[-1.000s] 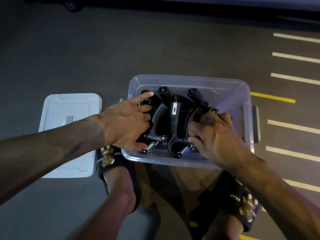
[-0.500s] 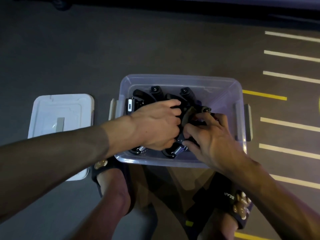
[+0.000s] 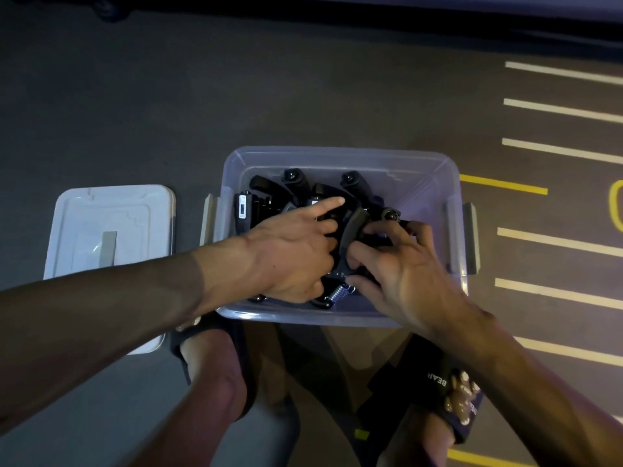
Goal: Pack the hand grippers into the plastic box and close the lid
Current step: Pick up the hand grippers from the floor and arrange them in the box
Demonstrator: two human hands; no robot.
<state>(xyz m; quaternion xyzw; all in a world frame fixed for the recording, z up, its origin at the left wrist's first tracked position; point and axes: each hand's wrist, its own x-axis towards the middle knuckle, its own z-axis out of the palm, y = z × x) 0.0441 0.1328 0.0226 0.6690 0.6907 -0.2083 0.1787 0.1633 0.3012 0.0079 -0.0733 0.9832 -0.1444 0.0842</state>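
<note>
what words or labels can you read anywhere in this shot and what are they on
"BEAR": white letters, seen turned on their side, on the strap of the dark slipper at the lower right.
White label on a hand gripper at the left of the plastic box: too small to read.
Yellow floor marking at the right edge: cut off, cannot be read.
White lid on the floor: no readable text, only a grey strip.

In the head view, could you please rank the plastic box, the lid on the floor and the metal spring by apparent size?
1. Plastic box: largest.
2. Lid: smaller, though the forearm hides part of it.
3. Metal spring: by far the smallest.
</note>
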